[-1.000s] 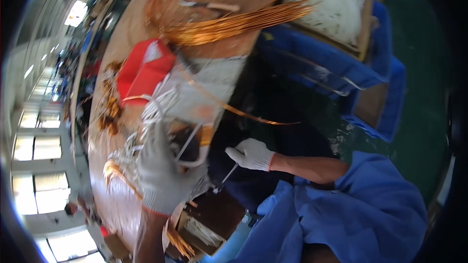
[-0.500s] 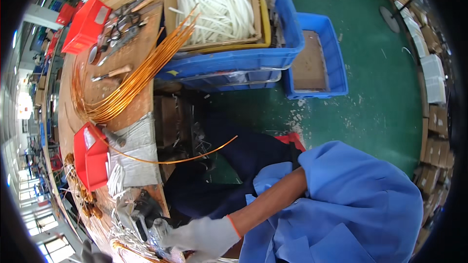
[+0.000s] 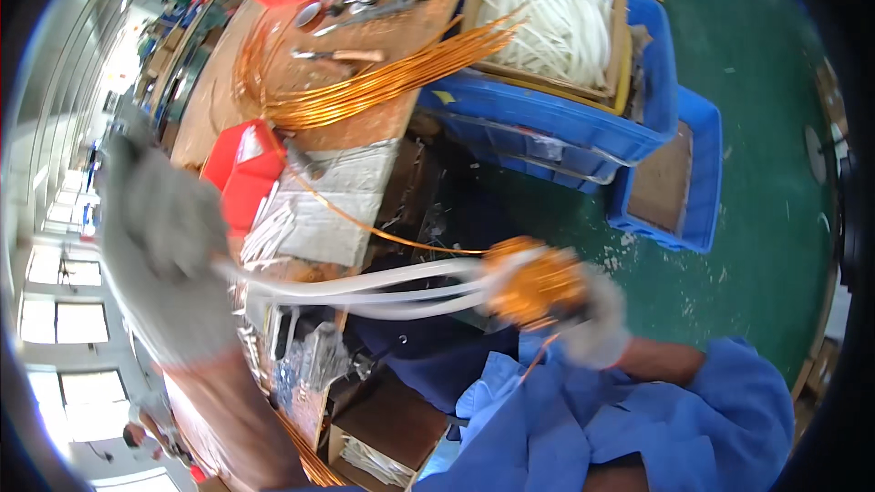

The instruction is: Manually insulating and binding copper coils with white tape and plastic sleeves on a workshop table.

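My left hand, in a grey-white glove, is raised at the left and closed around the ends of several white sleeves. These sleeves stretch across to a copper wire coil, orange and blurred by motion. At the coil's right side my right hand, also gloved, is closed on it. A dark patch shows between coil and glove, too blurred to make out. One loose copper wire curves over the bench beyond the sleeves.
On the wooden bench lie a long copper wire bundle, red bins, hand tools and a white cloth. Blue crates stand on the floor, one bearing a carton of white sleeves. Another carton is below.
My right hand has moved from the bench at lower left to the right, with the copper coil now in it. My left hand has risen into view, gripping white sleeves. The view has shifted.
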`<state>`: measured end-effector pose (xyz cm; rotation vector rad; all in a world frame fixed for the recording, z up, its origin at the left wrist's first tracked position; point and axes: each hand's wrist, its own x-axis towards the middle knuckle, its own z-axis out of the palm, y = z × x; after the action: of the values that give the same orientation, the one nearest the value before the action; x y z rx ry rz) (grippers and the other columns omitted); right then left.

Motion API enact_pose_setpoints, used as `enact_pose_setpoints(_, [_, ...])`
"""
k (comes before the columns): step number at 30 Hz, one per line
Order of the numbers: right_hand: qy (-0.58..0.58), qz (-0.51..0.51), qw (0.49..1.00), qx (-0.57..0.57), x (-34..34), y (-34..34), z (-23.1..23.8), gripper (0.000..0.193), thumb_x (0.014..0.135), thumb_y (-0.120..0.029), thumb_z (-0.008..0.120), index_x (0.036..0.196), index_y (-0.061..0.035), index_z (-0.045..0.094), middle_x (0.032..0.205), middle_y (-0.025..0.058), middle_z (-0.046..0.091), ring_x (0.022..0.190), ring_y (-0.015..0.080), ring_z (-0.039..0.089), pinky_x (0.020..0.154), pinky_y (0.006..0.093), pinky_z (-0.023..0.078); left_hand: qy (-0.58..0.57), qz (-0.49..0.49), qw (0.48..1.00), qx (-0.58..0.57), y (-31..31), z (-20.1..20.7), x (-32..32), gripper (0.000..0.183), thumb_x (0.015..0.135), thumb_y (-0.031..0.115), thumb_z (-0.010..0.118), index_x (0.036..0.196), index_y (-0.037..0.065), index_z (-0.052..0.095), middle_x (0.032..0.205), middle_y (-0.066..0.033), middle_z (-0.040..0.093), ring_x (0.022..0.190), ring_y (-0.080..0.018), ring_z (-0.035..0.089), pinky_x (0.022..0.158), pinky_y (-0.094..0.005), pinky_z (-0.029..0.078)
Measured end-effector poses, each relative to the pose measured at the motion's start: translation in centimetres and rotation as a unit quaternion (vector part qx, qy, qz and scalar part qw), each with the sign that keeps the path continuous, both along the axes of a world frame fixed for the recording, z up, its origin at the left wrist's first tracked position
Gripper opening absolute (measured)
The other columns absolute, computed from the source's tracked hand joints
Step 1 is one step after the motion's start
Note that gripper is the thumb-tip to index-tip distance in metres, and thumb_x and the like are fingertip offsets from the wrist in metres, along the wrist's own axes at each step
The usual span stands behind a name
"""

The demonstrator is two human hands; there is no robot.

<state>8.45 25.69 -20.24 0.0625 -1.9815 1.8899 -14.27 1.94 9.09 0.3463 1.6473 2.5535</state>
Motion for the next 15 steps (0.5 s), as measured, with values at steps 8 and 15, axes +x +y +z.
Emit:
enact_pose_setpoints(8, [-0.188,-0.485,0.808,-0.277,7.5,23.3,-11.0,0.015,0.115,-0.025,0.056,0.108,-0.0140,0.064,0.072,-0.0072,0.038,0.052,0.0050,0.033,0.046,0.0267,0.023,0.066,0.342,0.921,-0.174,-16.4,0.2,-9.3,0.026,0.116,0.024,0.062,0.116,-0.002,0.065,0.066,0.0057,0.032,0.054,-0.0077,0.028,0.050,-0.0278,0.026])
enact_pose_setpoints(15, [-0.330,-0.438,0.742,-0.385,10.3,39.1,-29.1,0.034,0.106,-0.042,0.070,0.090,-0.0142,0.061,0.073,-0.0002,0.056,0.060,0.0175,0.058,0.053,0.0341,0.047,-0.007,0.438,0.793,-0.423,-35.3,-8.3,-12.4,0.028,0.105,0.027,0.070,0.104,-0.001,0.075,0.074,-0.0044,0.063,0.053,-0.0127,0.060,0.051,-0.0331,0.049])
